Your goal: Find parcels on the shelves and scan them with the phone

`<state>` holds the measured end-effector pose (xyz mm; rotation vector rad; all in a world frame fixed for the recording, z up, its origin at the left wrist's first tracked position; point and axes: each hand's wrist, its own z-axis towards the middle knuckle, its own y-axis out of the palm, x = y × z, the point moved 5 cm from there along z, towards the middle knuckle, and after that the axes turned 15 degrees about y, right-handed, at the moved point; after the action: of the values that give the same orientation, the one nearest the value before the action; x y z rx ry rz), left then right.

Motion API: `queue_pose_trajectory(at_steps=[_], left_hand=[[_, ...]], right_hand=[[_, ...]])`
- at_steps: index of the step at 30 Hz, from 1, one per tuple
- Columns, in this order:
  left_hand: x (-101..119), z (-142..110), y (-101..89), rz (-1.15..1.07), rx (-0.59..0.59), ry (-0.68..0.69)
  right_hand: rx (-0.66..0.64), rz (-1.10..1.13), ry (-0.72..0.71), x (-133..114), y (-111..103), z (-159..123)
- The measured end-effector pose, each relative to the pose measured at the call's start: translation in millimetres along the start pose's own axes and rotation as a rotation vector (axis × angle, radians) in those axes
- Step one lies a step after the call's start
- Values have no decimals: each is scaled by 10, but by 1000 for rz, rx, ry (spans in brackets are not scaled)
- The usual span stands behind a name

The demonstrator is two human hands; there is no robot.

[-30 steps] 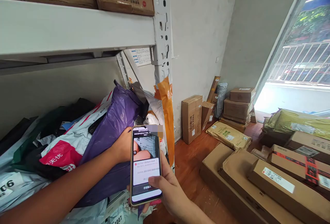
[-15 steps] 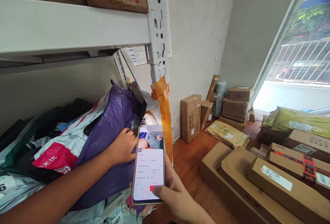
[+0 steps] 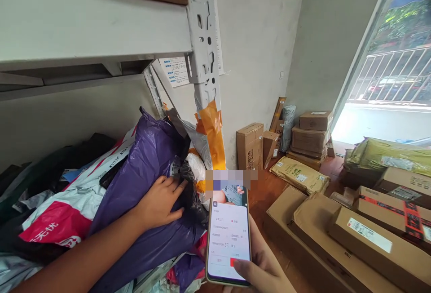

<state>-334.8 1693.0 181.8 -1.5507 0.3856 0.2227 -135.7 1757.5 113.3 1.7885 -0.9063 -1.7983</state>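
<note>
My left hand rests on a large purple plastic mailing bag. Its fingers are extended over the bag's edge, touching a black plastic bag beside it. A smartphone is held upright in my right hand, to the right of the bags. My thumb lies on the red button at the bottom of its lit screen. The upper screen shows a small picture, partly blurred out. Left of the purple bag lies a white, red and pink parcel bag.
A white metal shelf post with orange tape stands ahead. Cartons sit on the upper shelf beam. Long cardboard boxes cover the floor at right, with a yellow parcel behind. Stacked boxes stand by the window.
The phone has moved right and slightly down, away from my left hand. My left hand now lies farther from it on the purple bag, uncovering the black bag. The view has shifted slightly.
</note>
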Motion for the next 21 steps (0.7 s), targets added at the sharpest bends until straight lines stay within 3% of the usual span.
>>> queue_pose_trajectory(at_steps=[13, 17, 19, 21], left_hand=[[4, 9, -10, -26, 35, -20], [39, 4, -102, 6, 54, -9], [51, -35, -255, 107, 85, -92], [28, -122, -469, 267, 141, -308]], right_hand=[[64, -85, 44, -4, 2, -10], [9, -20, 13, -11, 21, -33], [-7, 64, 25, -5, 9, -70], [23, 134, 36, 4, -48, -127]])
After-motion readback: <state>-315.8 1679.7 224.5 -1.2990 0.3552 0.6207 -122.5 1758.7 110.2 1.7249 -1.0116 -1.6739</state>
